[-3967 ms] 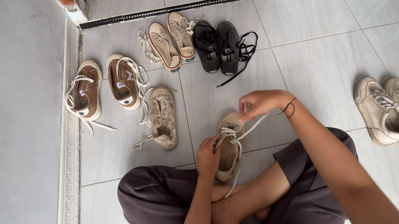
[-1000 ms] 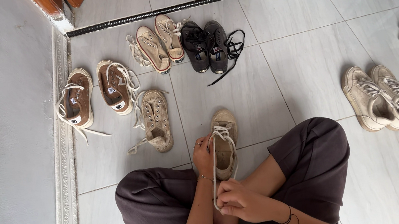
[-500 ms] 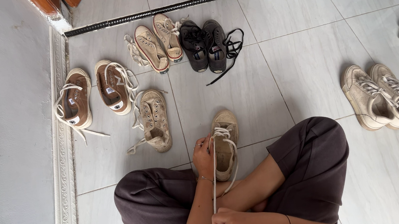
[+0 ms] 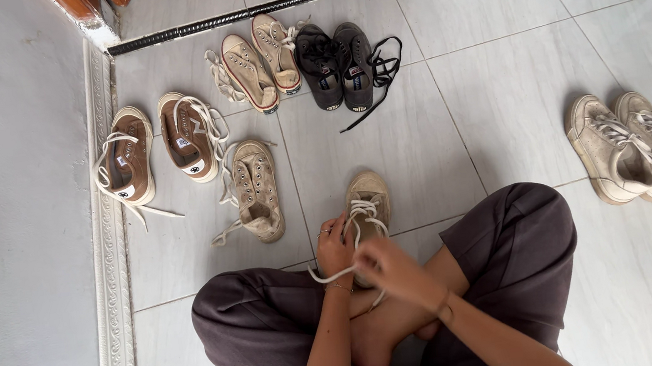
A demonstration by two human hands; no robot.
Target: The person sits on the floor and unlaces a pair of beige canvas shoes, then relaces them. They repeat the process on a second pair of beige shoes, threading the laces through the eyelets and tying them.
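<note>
- Lacing step, by the look of it — beige sneaker (image 4: 365, 196) on the tiles at 12 o'clock from the crossed legs; left hand (image 4: 334, 245) grips its side.
- Right hand (image 4: 383, 266) pinches the white lace (image 4: 330, 275); next calls for threading an eyelet, I judge.

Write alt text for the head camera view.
Both hands, left hand and right hand, work a white lace on a beige canvas sneaker before a cross-legged person on grey tile floor. More sneakers lie around, including a black pair.

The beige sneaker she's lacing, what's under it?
The beige sneaker rests toe-out on the grey tiled floor. Its heel end is covered by the left hand and right hand, so what lies under it is hidden.
</note>
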